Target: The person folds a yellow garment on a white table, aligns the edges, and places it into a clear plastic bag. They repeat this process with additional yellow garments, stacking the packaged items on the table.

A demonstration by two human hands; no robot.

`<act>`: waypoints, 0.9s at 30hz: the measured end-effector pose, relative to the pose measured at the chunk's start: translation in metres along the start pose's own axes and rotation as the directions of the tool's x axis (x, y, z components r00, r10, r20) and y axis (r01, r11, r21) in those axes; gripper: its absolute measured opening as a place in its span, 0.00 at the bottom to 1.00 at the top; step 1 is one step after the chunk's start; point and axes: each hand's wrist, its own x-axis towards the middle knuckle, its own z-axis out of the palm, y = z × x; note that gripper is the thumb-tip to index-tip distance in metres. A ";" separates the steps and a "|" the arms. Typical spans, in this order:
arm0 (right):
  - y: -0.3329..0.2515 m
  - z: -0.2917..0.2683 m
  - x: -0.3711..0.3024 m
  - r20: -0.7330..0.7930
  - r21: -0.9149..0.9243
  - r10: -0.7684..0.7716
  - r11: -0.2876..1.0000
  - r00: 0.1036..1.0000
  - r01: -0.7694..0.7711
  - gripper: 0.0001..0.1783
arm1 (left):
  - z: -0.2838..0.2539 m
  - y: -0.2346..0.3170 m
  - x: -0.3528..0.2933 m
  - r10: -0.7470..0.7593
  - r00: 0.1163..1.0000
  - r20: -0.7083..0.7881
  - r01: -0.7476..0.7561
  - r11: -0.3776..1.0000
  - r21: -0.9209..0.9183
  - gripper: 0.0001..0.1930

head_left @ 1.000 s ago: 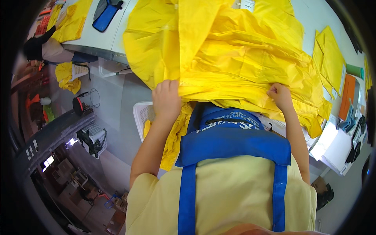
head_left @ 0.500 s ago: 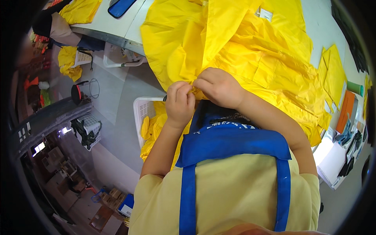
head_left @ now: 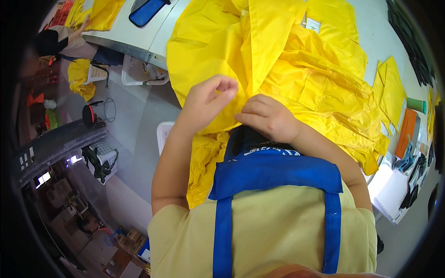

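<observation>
A large yellow garment (head_left: 315,88) of thin, shiny fabric spreads in folds over the table and hangs over its near edge in front of me. My right hand (head_left: 272,119) is closed on the near edge of this fabric, fingers curled under and their tips hidden. Above the cloth, to the left, my left hand (head_left: 209,103) is raised with fingers bent and thumb tip close to the fingertips. Whatever may be in that pinch is too small to make out. A white label (head_left: 313,25) shows on the far part of the garment.
Below the table edge at left, a white basket (head_left: 163,132) sits beside hanging yellow cloth (head_left: 204,171). A blue case (head_left: 147,13) lies on the table (head_left: 160,34). At right are folded yellow pieces (head_left: 390,88), a green roll (head_left: 417,105) and an orange box (head_left: 406,133). Another person (head_left: 58,41) works far left.
My left hand has come away from the right one, up and to the left. The right hand has dropped slightly nearer me. Cloth by the basket has shifted, and the other person's arm now reaches out.
</observation>
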 end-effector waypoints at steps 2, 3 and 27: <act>-0.005 0.003 -0.007 0.037 0.024 0.012 1.000 0.999 -0.012 0.13 | 0.019 -0.004 0.033 -0.220 0.975 0.020 0.207 0.943 0.259 0.16; -0.006 0.002 -0.009 0.041 0.033 0.030 0.999 0.999 -0.032 0.13 | 0.027 -0.010 0.051 -0.285 0.954 0.090 0.247 0.921 0.300 0.17; -0.007 -0.021 -0.018 -0.303 0.137 0.535 0.844 0.789 -0.519 0.09 | 0.056 -0.009 0.041 -0.107 0.992 -0.069 0.091 0.976 -0.200 0.05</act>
